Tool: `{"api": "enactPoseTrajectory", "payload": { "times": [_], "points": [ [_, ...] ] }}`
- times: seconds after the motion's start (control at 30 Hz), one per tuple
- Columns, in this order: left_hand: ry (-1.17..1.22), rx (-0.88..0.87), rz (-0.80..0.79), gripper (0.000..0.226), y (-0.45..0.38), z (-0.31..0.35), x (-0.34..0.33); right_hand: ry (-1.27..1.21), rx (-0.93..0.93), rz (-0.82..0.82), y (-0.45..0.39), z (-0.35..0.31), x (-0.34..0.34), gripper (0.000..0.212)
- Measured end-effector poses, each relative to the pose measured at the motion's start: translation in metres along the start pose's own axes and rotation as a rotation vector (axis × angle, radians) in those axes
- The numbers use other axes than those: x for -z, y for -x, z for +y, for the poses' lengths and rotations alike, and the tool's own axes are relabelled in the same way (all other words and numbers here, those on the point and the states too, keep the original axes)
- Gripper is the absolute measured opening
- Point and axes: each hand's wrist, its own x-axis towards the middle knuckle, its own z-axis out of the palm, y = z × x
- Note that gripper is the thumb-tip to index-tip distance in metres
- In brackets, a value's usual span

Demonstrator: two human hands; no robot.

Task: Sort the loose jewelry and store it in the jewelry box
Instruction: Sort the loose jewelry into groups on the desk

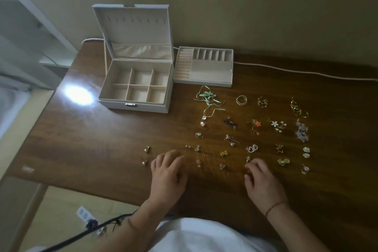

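- Head view: the jewelry box (136, 85) stands open at the back of the worktop (86, 139), its six compartments bare and ready to fill.
- Its ring-roll tray (203, 69) sits lifted out just beside it, probably so both layers stay reachable.
- Loose earrings (252, 148) and rings (242, 100) lie in paired rows, well apart, so matches read easily.
- Left hand (167, 172) rests spread near two pearl studs (146, 155).
- Right hand (262, 182) curls, pinching a small gold piece (248, 171).

Both forearms bare. A thin reddish-brown cord bracelet (275, 207) on the right wrist. White garment (204, 235) covers the torso.
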Motion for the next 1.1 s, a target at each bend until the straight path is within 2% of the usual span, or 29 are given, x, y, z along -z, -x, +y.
{"api": "enactPoseTrajectory", "payload": {
  "times": [0.13, 0.2, 0.4, 0.57, 0.73, 0.83, 0.9, 1.0, 1.03, 1.1],
  "points": [
    [-0.013, 0.382, 0.048, 0.041, 0.001, -0.034, 0.025, 0.002, 0.042, 0.048, 0.003, -0.010, 0.004, 0.024],
    [-0.008, 0.467, 0.051, 0.043, 0.002, -0.050, 0.036, -0.005, 0.084, 0.074, 0.001, -0.021, 0.005, 0.022],
    [0.050, 0.352, -0.040, 0.026, -0.002, -0.077, 0.045, -0.052, 0.169, 0.095, -0.004, -0.059, 0.006, 0.016],
    [0.262, 0.360, 0.053, 0.030, -0.025, -0.081, 0.056, -0.043, 0.086, 0.094, 0.002, -0.081, 0.007, 0.015],
    [0.095, 0.175, -0.001, 0.021, -0.036, -0.097, 0.052, -0.043, -0.011, 0.045, 0.017, -0.094, 0.009, 0.019],
    [0.043, -0.005, -0.086, 0.034, -0.034, -0.108, 0.047, -0.046, -0.074, 0.044, 0.026, -0.103, 0.010, 0.022],
    [0.074, -0.072, -0.079, 0.036, -0.034, -0.112, 0.046, -0.087, -0.131, 0.029, 0.030, -0.109, 0.011, 0.021],
    [0.243, -0.059, -0.032, 0.023, -0.039, -0.100, 0.045, -0.324, -0.325, -0.011, 0.038, -0.117, 0.009, 0.009],
    [0.326, -0.079, -0.018, 0.015, -0.042, -0.086, 0.042, -0.538, -0.440, -0.022, 0.038, -0.119, 0.007, 0.008],
    [0.480, -0.198, -0.030, 0.015, -0.049, -0.046, 0.036, -1.202, -0.700, -0.059, 0.034, -0.121, 0.006, 0.021]
  ]
}}
